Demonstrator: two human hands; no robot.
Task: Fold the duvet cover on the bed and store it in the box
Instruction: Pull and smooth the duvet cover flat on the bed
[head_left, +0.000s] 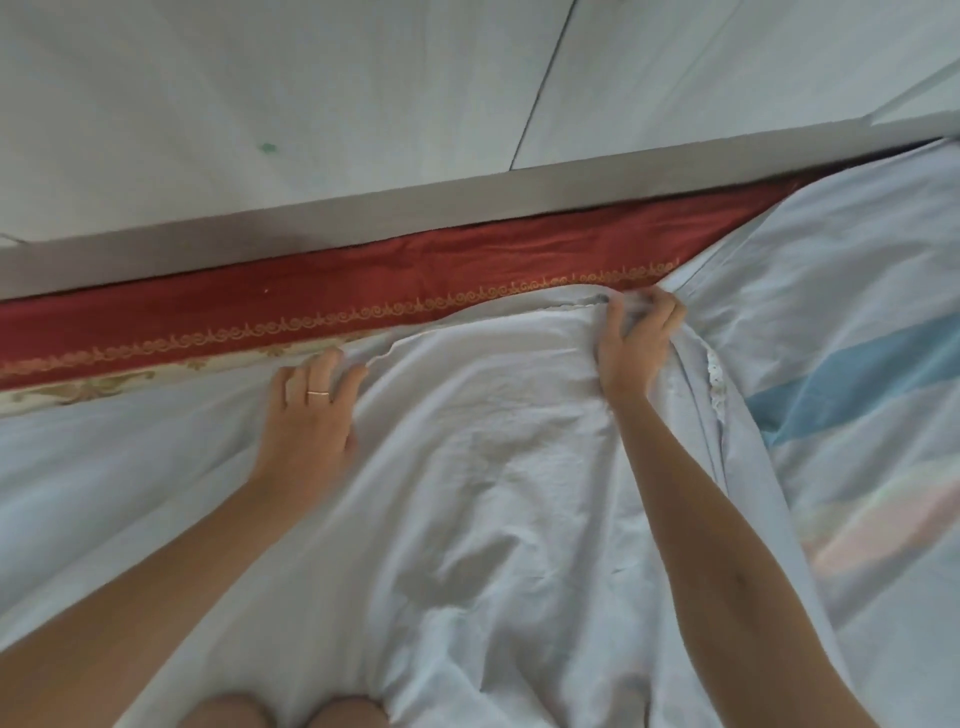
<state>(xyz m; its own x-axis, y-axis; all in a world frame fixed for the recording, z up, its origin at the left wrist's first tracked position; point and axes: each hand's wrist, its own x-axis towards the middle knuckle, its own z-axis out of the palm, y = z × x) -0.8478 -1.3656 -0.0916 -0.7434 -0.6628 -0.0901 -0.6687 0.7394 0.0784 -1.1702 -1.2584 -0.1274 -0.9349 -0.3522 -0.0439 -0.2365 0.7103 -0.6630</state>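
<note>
The pale blue duvet cover (483, 467) lies spread and creased right in front of you, from your knees (280, 712) at the near edge out to the far side, where its far hem overlaps a red bedspread (363, 280) edged with a gold scroll border.

Your right hand (636, 343) is at the cover's far right corner, fingers curled round a bunched fold of the fabric and gripping it just at the gold border. From that grip a thick fold runs back toward you along your right forearm, with a strip of white lace trim (717, 379) showing on its right side.

Your left hand (306, 410) lies flat on the cover to the left, fingers straight and slightly spread, fingertips at the far hem. It holds nothing. A thin ring (318, 393) sits on one finger. The two hands are well apart along that far hem.

To the right of the fold lies a striped fabric (852, 374) with blue and pink bands; you cannot tell whether it belongs to the same cover.

Beyond the bedspread a grey rail (311, 218) runs across the whole view, and behind it stand white panels (260, 78), one with a small green mark (268, 148).
</note>
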